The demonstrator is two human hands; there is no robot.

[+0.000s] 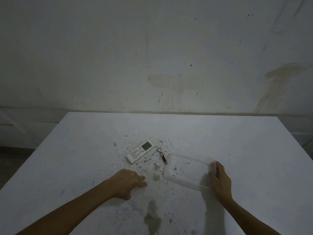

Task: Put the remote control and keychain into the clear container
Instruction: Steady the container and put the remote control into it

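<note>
A white remote control [140, 152] with a small screen lies slanted on the white table [84, 150]. Just right of it lies a keychain [163, 156] with a metal ring and a small red body. The clear container [186, 170] rests on the table right of the keychain, with nothing inside it. My right hand [219, 179] grips the container's right end. My left hand [129, 183] rests on the table below the remote, fingers loosely curled, holding nothing.
The table top is stained and speckled around the objects, with a larger stain [152, 219] near the front edge. A marked, dirty wall [160, 56] rises behind the table's far edge.
</note>
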